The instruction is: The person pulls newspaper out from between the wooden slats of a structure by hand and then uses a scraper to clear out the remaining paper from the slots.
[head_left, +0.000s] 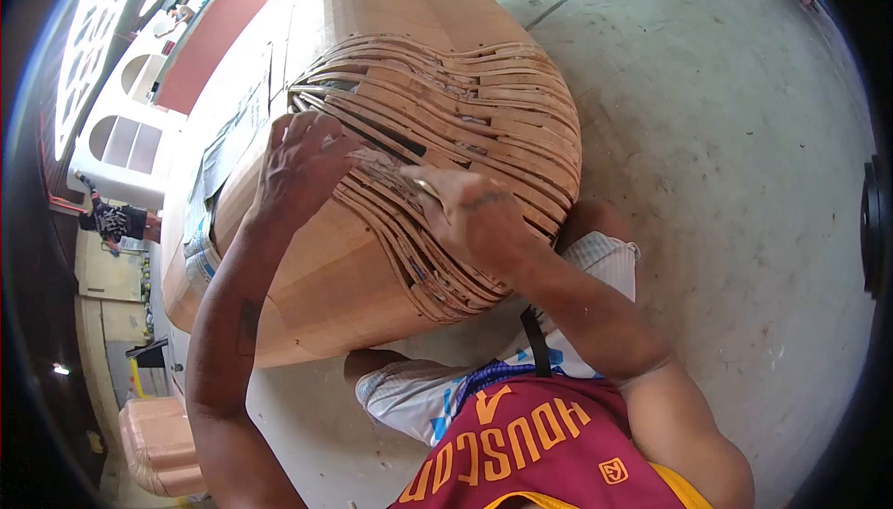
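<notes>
A large rounded wooden form (326, 295) fills the middle of the head view. Curved thin wooden strips (521, 104) fan out across it in ridges with dark gaps between. My left hand (305, 160) rests near the narrow end of the fan, its fingers bent and closed; what lies under them is hidden. Over the strips to the right is my right hand (470, 211), closed in a fist. A small shiny bit shows at its fingers, too small to name. Between the two hands runs a rough, crumpled pale band (379, 169) that looks like paper.
Grey concrete floor (716, 183) lies to the right. Paper sheets (223, 155) cover part of the form's left side. Beyond stand a white arched shelf unit (126, 146), a pink panel (219, 39) and a pinkish block-like piece (163, 444). Another person (116, 221) is at far left.
</notes>
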Tool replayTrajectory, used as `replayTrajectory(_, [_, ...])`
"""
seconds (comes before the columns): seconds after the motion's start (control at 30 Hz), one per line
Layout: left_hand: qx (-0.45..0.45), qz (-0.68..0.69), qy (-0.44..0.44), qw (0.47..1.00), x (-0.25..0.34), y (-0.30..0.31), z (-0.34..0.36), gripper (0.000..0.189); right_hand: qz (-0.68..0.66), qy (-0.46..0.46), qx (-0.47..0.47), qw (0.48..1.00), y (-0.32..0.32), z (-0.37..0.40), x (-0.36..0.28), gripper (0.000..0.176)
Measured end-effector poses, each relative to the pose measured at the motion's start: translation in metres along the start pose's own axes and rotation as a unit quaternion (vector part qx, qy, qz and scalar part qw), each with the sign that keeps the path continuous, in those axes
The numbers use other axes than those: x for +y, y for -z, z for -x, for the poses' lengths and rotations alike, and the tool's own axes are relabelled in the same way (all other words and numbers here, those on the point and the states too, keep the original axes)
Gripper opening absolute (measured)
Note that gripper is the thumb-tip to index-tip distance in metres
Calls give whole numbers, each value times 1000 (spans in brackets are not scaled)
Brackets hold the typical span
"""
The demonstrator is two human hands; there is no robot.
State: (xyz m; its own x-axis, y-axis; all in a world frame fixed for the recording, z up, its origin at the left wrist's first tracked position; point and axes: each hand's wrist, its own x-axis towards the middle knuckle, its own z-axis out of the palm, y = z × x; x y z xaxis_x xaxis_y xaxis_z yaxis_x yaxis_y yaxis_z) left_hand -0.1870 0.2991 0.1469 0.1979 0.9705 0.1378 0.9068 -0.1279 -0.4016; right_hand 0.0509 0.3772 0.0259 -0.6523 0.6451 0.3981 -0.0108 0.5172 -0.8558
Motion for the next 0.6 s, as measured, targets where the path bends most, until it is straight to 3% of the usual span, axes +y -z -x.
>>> replayTrajectory(0.07, [-35,73,59,995,-6,4,1,25,-9,5,3,1000,-3,-21,-2,32])
replayTrajectory(0.2, [-16,91,40,995,-15,7,1,31,41,75,29,996,-19,-50,1,31])
replayTrajectory(0.37, [-12,129,31,991,-28,-1,6,37,63,73,-42,994,-19,-70,-2,31])
replayTrajectory(0.57, [133,204,79,967,-39,-33,12,69,93,15,-91,991,-22,-83,-17,36])
replayTrajectory(0.6, [134,251,99,954,-41,-40,13,86,106,26,-90,990,-24,-84,-18,41])
